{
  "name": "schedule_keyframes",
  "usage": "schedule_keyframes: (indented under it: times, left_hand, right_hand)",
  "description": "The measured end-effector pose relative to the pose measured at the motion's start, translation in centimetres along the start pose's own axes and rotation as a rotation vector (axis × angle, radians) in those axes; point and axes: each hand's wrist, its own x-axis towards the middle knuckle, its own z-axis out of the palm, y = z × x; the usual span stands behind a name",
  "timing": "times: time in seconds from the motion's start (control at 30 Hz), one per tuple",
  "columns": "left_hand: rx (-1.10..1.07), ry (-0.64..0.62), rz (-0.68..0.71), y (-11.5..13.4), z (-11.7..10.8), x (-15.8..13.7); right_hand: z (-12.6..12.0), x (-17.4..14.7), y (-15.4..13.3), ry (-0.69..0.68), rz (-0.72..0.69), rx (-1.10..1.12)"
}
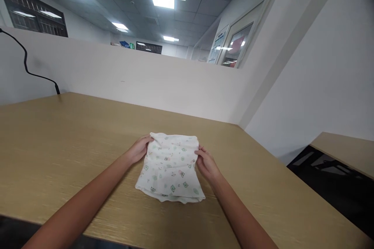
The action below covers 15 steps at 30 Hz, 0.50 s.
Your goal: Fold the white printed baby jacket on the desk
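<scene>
A white printed cloth (pixel 171 167) with small green and pink figures hangs between my hands over the wooden table, its lower edge flaring wider than the top. At its upper left corner my left hand (pixel 140 149) is closed in a pinch on the fabric. My right hand (pixel 207 163) grips the right edge a little below the upper right corner, fingers partly behind the cloth. The fabric looks doubled, since a second layer shows along the bottom hem. Whether that hem touches the table, I cannot tell.
The wooden table (pixel 73 136) runs back to a low white partition (pixel 146 81). A black flexible stalk (pixel 26 64) rises at the far left corner. On the right stand a white wall (pixel 321 66) and another wooden surface (pixel 344 146) with a dark space under it.
</scene>
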Motion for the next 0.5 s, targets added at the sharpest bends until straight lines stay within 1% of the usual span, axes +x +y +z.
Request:
schedule_keyframes:
  times: [0.07,0.1,0.2,0.23,0.27,0.3,0.33,0.4,0.43,0.5]
  left_hand:
    - [0.002,-0.057,0.048,0.9,0.0,-1.1]
    - [0.027,-0.127,0.049,1.6,-0.1,-1.7]
    - [0.161,-0.445,-0.042,3.5,-0.1,-3.5]
    - [0.209,-0.531,-0.083,4.1,0.0,-3.9]
    - [0.256,-0.582,-0.118,4.5,0.0,-4.2]
    - [0.308,-0.598,-0.137,4.8,0.1,-4.3]
    - [0.374,-0.584,-0.136,4.8,0.2,-4.3]
    - [0.563,-0.513,-0.088,4.4,0.2,-4.1]
    - [0.675,-0.474,-0.048,3.9,0.2,-3.9]
    - [0.912,-0.417,0.056,2.9,-0.1,-3.6]
  right_hand:
    - [0.1,-0.5,-0.9,-0.06,-0.025,0.008]
    - [0.1,-0.8,-1.4,-0.088,-0.028,0.013]
    - [-0.3,-2.0,-3.2,-0.226,0.02,-0.024]
    - [-0.5,-2.4,-3.7,-0.285,0.053,-0.072]
    - [-0.7,-2.7,-4.2,-0.343,0.092,-0.135]
    - [-0.7,-3.1,-4.6,-0.397,0.131,-0.212]
    - [-0.7,-3.4,-5.0,-0.441,0.171,-0.294]
    - [-0.3,-3.8,-5.5,-0.496,0.235,-0.451]
    - [-0.1,-4.0,-5.6,-0.504,0.25,-0.519]
    - [0.5,-4.1,-5.6,-0.475,0.231,-0.63]
